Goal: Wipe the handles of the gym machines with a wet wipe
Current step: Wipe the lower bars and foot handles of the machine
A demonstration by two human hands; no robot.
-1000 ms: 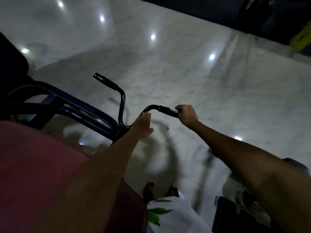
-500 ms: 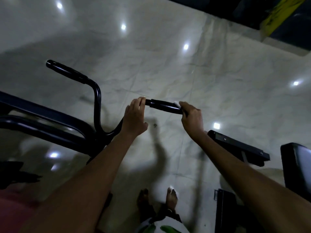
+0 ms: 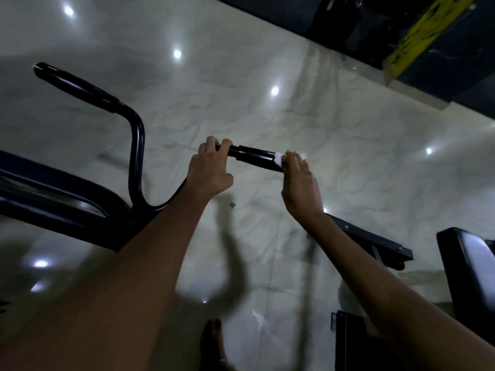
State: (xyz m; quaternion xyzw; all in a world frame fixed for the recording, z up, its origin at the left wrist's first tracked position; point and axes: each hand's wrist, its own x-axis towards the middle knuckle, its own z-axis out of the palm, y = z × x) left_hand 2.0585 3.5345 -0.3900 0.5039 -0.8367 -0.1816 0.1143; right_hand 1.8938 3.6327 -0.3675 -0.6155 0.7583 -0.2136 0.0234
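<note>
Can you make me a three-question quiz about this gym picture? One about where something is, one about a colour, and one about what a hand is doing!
1. Where is the wet wipe?
A. On the floor
B. Under the right hand, at the outer end of the near handle
C. On the far handle

2. What colour is the wipe?
A. White
B. Yellow
C. Red

3. What is the left hand doing?
A. Hanging loose
B. Pointing at the floor
C. Gripping the bar next to the near handle

Answers:
1 B: white shows beside the right hand's fingers on the handle's end.
2 A: it looks bright white against the black grip.
3 C: its fingers curl over the bar.
</note>
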